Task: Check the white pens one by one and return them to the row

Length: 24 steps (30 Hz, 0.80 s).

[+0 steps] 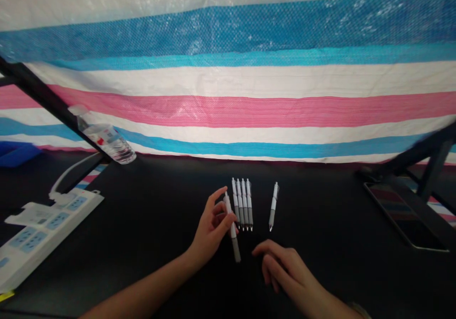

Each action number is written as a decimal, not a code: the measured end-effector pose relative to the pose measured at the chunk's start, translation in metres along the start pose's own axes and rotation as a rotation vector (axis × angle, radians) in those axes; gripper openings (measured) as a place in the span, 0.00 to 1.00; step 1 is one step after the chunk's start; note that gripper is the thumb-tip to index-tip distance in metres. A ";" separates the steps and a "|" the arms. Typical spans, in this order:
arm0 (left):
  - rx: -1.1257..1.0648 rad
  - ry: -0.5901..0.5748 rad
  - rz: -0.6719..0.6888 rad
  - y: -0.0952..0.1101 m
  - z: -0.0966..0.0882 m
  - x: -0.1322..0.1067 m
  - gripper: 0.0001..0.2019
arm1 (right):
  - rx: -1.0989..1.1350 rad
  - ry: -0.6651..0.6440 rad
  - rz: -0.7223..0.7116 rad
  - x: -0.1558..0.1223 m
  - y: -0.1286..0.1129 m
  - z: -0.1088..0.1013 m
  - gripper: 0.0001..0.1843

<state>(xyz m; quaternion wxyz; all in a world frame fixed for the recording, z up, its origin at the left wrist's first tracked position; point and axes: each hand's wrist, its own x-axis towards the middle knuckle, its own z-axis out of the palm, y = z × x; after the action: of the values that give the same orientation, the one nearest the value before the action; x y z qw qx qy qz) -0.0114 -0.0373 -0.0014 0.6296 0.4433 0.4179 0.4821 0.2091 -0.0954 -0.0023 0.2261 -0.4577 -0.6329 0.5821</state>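
My left hand [213, 228] pinches a white and grey pen [233, 238] between thumb and fingers, its grey end pointing toward me, just above the black table [160, 229]. Right beside it lies a neat row of several matching pens [242, 205], side by side. One more pen [273, 206] lies alone to the right of the row. My right hand [285, 269] rests on the table in front of the pens, fingers loosely curled and apart, holding nothing.
A white power strip [39, 229] lies at the left edge. A clear water bottle [107, 138] lies on its side at the back left. A dark phone [406, 221] rests at the right by black stand legs [427, 157]. A striped tarp [228, 96] hangs behind.
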 end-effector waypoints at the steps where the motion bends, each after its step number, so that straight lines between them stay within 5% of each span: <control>1: 0.014 -0.006 -0.005 0.001 0.000 0.000 0.34 | -0.008 -0.001 0.002 0.000 -0.001 0.000 0.29; 6: 0.053 -0.027 -0.011 0.000 -0.001 0.001 0.24 | -0.036 -0.018 -0.005 0.000 -0.003 -0.001 0.27; 24: 0.010 0.037 0.009 -0.001 -0.003 0.005 0.31 | -0.089 -0.015 -0.023 0.001 0.001 -0.002 0.23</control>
<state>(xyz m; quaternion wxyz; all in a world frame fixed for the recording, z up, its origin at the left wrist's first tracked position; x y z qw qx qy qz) -0.0134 -0.0318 -0.0032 0.6174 0.4392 0.4301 0.4909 0.2104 -0.0938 -0.0031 0.2073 -0.4556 -0.6651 0.5542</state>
